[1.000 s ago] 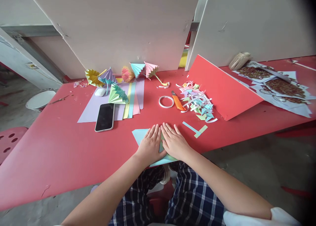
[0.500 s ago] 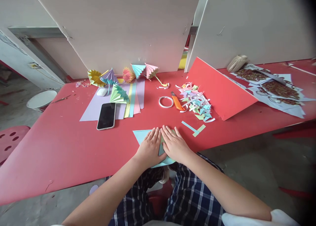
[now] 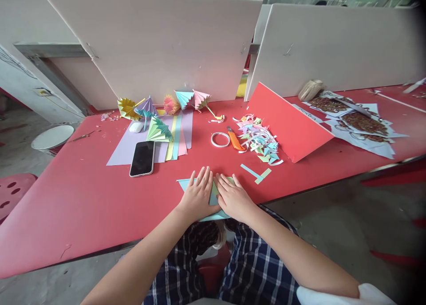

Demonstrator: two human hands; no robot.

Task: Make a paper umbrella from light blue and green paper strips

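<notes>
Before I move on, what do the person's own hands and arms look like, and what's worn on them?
Left hand and right hand are ungloved, with no ring, watch or bracelet visible. The left arm shows no sleeve within the picture. The right arm is bare up to a loose white sleeve near the bottom edge.

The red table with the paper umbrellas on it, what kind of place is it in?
Probably a craft room or small workshop. The red table holds folded paper umbrellas, a heap of paper scraps and an orange cutter.
</notes>
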